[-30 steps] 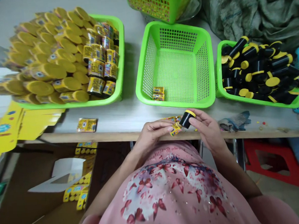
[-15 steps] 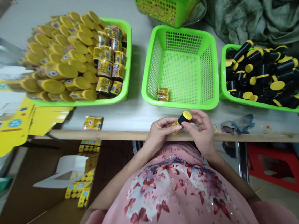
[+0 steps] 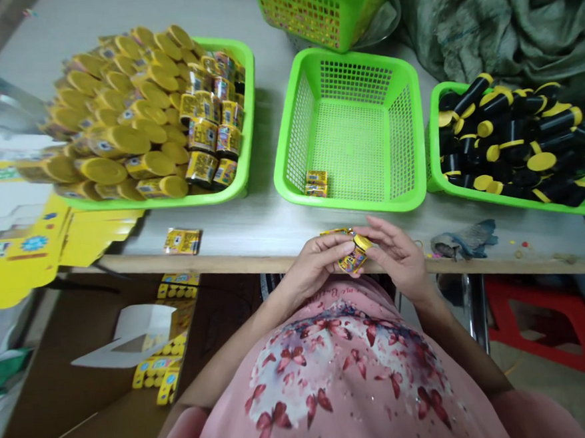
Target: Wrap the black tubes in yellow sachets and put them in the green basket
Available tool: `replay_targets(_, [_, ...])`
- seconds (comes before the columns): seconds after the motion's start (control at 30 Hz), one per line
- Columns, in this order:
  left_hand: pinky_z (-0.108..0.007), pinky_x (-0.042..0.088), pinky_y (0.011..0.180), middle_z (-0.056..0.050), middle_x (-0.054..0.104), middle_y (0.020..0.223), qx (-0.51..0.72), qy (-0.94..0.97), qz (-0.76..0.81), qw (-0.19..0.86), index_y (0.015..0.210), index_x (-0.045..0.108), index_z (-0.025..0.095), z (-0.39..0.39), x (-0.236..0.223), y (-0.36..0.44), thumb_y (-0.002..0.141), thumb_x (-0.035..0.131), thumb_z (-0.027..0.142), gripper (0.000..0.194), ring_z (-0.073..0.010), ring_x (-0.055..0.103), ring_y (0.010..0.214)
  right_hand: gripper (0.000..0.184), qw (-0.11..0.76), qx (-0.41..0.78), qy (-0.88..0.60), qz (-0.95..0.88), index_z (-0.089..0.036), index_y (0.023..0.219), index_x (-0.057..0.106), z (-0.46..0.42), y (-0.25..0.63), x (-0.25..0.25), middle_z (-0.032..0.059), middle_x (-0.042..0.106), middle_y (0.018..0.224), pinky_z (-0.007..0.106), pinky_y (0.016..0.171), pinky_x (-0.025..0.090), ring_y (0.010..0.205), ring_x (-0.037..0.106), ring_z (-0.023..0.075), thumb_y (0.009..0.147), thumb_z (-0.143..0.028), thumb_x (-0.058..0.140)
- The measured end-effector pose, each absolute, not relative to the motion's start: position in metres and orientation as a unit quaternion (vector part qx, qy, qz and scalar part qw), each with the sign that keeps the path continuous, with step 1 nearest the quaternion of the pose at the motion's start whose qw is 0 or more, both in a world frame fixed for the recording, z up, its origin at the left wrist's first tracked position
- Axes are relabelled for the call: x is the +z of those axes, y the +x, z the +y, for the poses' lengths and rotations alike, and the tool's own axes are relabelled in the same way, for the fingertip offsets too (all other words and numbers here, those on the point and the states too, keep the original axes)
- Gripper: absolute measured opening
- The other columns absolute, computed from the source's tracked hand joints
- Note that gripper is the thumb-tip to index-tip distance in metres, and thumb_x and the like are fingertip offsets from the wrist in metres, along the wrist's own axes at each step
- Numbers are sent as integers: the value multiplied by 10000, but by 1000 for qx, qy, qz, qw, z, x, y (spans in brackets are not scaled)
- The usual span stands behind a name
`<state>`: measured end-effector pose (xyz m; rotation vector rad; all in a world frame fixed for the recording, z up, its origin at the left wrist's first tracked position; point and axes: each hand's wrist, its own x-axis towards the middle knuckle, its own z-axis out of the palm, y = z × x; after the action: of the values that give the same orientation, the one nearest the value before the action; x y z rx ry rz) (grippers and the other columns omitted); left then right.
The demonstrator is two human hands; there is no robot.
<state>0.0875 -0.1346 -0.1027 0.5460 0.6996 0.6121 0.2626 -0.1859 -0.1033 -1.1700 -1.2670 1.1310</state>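
Observation:
In front of my waist, at the table's edge, my left hand (image 3: pixel 320 260) grips a small tub (image 3: pixel 353 260) with a yellow lid and a shiny yellow printed sleeve around its body. The tub is tilted, its lid up and to the right. The thumb and fingertips of my right hand (image 3: pixel 395 255) are at the lid, its other fingers stretched out. A strip of yellow printed film (image 3: pixel 337 232) shows behind my left fingers. Just beyond my hands stands a green basket (image 3: pixel 354 204), with a few yellow printed pieces (image 3: pixel 316 183) in its near left corner.
At left, a green basket (image 3: pixel 250 115) is heaped with sleeved, yellow-lidded tubs. At right, another basket (image 3: pixel 517 206) holds plain black tubs. A flat printed sleeve stack (image 3: pixel 182 241) and a crumpled rag (image 3: pixel 464 241) lie near the edge. An open carton (image 3: pixel 57 369) stands below left.
The black body of the tub, bare half a second ago, is now covered by the printed sleeve. My right hand has shifted slightly right and down.

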Motion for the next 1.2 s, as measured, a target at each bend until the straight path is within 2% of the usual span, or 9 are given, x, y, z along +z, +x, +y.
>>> replay_targets(0.2, [-319,599,686,-42,769,785,289,259,343,855,867,798,167,-139,-100,83,586,930,312,342,-167,696,644,341,551,492,-491,-461,-258,1133,663,-183,254,-107,32,770,1069,353,950,587,1025,722,174,825,-347,780])
replay_targets(0.33, [-304,560,818,-25,790,877,379,366,419,739,900,789,189,-144,-100,88,545,949,246,394,-168,706,801,348,512,351,-610,-492,-237,1058,639,-183,253,-111,22,730,923,410,911,582,900,708,195,795,-405,793])
replay_targets(0.4, [-330,551,862,-36,790,913,401,387,438,705,924,779,183,-144,-101,91,557,944,264,411,-187,705,852,448,461,252,-645,-555,-236,1175,606,-186,253,-109,47,716,966,472,935,566,936,692,231,806,-421,780])
replay_targets(0.5, [-331,544,883,-33,776,908,414,367,433,711,960,760,177,-140,-103,93,580,933,261,426,-182,697,873,774,398,114,-597,-688,-243,1430,438,-190,250,-106,134,650,1247,549,1017,522,1172,619,318,776,-421,812])
replay_targets(0.6, [-288,544,848,-18,755,907,414,342,411,736,1034,745,188,-138,-104,93,559,941,213,515,-167,684,885,762,387,30,-539,-748,-252,1511,337,-192,244,-107,145,602,1316,533,1021,532,1230,584,317,854,-280,721])
replay_targets(0.7, [-269,559,764,-61,761,934,352,286,355,818,1046,753,165,-138,-105,92,687,879,341,419,-174,699,848,718,431,46,-537,-724,-239,1509,333,-191,239,-112,129,633,1236,492,960,582,1137,632,282,860,-171,633])
replay_targets(0.8, [-274,577,691,-113,775,903,277,224,299,885,1022,763,119,-139,-107,89,765,814,424,402,-199,725,791,747,440,102,-527,-720,-232,1506,328,-191,239,-113,133,623,1282,481,967,592,1162,635,277,832,-158,644])
replay_targets(1.0, [-241,590,659,-102,781,810,265,199,300,894,962,790,116,-139,-100,85,687,890,350,375,-176,734,705,760,424,128,-507,-739,-228,1507,325,-192,244,-106,132,643,1270,480,986,583,1164,647,272,832,-136,661])
replay_targets(1.2, [-204,567,647,-36,752,698,309,215,363,852,799,804,127,-142,-98,89,585,937,265,288,-109,677,606,639,394,96,-496,-768,-235,1464,384,-190,245,-104,124,659,1216,481,941,590,1126,647,275,876,-159,622])
